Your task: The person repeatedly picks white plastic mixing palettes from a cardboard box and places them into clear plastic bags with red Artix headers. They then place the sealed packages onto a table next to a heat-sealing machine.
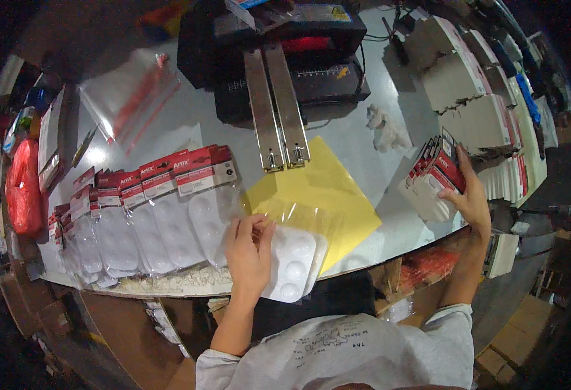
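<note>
At the table's front edge my left hand (pixel 249 257) has its fingers closed on the top of a clear plastic bag. Inside the bag is a white paint palette (pixel 293 260) with round wells, hanging over the edge, and a second white palette shows just behind it. My right hand (pixel 472 195) grips the right side of a small stack of folded red and white header cards (pixel 426 182), thumb in front. A yellow sheet (pixel 347 208) lies beneath and beyond the bagged palettes.
Bagged palettes (pixel 155 234) with red headers overlap at the left. A black sealing machine (pixel 292 84) with metal rails (pixel 275 110) stands at the far middle. Stacked cards (pixel 461 75) line the right, near crumpled plastic (pixel 387 129). Clear bags (pixel 126 97) and a red bundle (pixel 24 188) lie left.
</note>
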Tool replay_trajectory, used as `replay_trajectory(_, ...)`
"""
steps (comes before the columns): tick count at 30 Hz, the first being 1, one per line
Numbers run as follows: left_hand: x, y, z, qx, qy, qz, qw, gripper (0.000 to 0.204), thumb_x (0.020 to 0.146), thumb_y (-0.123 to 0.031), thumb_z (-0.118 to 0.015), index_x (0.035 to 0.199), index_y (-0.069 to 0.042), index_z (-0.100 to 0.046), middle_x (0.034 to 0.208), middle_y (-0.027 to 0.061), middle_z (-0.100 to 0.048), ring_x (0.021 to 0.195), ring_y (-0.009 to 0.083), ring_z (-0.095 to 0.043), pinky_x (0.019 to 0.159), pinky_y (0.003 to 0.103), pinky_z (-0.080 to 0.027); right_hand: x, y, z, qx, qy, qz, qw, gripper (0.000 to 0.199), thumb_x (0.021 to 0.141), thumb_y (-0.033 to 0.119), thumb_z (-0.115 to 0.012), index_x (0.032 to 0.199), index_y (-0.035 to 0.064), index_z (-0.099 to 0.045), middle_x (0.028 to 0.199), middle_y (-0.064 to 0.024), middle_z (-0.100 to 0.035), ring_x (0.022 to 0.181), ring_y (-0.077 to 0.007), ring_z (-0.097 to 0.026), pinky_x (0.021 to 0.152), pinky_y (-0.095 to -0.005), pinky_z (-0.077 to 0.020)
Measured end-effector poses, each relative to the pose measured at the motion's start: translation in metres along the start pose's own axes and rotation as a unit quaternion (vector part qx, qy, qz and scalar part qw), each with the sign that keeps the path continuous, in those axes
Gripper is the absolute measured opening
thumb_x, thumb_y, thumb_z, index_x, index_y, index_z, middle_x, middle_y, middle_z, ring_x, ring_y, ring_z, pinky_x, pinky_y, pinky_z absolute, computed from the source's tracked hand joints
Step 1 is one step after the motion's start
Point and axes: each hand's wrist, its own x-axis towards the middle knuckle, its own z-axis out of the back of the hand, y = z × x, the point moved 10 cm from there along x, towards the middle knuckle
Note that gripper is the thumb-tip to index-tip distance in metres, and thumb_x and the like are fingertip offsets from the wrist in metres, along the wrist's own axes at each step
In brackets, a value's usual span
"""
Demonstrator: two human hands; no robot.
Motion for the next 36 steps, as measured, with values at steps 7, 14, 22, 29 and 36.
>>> replay_trajectory(7, 0.000, -0.038, 0.019, -0.013, -0.070, -0.114, 0.991, 0.006, 0.079, -0.007, -0.065, 0.080, -0.002, -0.063, 0.089, 0.0105, -0.060, 0.077, 0.0249, -0.058, 0.069, 0.033, -0.045, 0.017, 0.007, 0.013, 0.014, -0.017, -0.011, 1.000, 0.092, 0.056, 0.030, -0.082, 0.133, 0.0019, -0.042, 0.122, -0.0190, -0.054, 0.112, -0.0235, -0.053, 0.097, -0.0329, -0.0383)
replay_trajectory(14, -0.016, -0.062, 0.037, 0.035, -0.151, -0.237, 0.959, 0.011, 0.084, -0.005, -0.060, 0.090, 0.003, -0.056, 0.100, 0.0156, -0.064, 0.087, 0.0263, -0.062, 0.076, 0.032, -0.047, 0.011, 0.037, 0.027, -0.074, -0.059, -0.084, 0.992, 0.052, 0.066, 0.018, -0.075, 0.112, -0.0020, -0.060, 0.085, -0.0133, -0.068, 0.078, -0.0133, -0.064, 0.077, -0.0269, -0.0485)
replay_trajectory(22, -0.014, -0.054, -0.003, -0.359, 0.121, -0.022, 0.925, 0.011, 0.092, -0.006, -0.049, 0.095, 0.004, -0.054, 0.092, 0.0156, -0.068, 0.084, 0.0163, -0.064, 0.077, 0.025, -0.048, -0.006, 0.198, -0.070, 0.246, 0.102, 0.075, 0.961, 0.044, 0.070, 0.029, -0.077, 0.100, 0.0001, -0.064, 0.079, -0.0110, -0.067, 0.070, -0.0124, -0.062, 0.066, -0.0259, -0.0494)
replay_trajectory(29, -0.015, -0.053, 0.003, -0.263, 0.113, -0.032, 0.957, 0.013, 0.091, -0.008, -0.054, 0.092, 0.004, -0.056, 0.087, 0.0149, -0.067, 0.081, 0.0153, -0.063, 0.074, 0.024, -0.047, 0.010, 0.222, -0.117, 0.218, 0.222, 0.021, 0.950, 0.038, 0.072, 0.038, -0.074, 0.086, 0.0030, -0.067, 0.063, -0.0115, -0.061, 0.053, -0.0161, -0.056, 0.054, -0.0301, -0.0446)
replay_trajectory(36, -0.016, -0.035, -0.002, -0.176, 0.119, -0.003, 0.977, 0.013, 0.090, -0.009, -0.057, 0.095, 0.003, -0.058, 0.087, 0.0101, -0.068, 0.080, 0.0117, -0.061, 0.070, 0.021, -0.045, 0.012, 0.236, -0.113, 0.183, 0.208, 0.153, 0.949, 0.034, 0.069, 0.031, -0.079, 0.082, 0.0025, -0.067, 0.058, -0.0040, -0.059, 0.050, -0.0114, -0.045, 0.051, -0.0245, -0.0417)
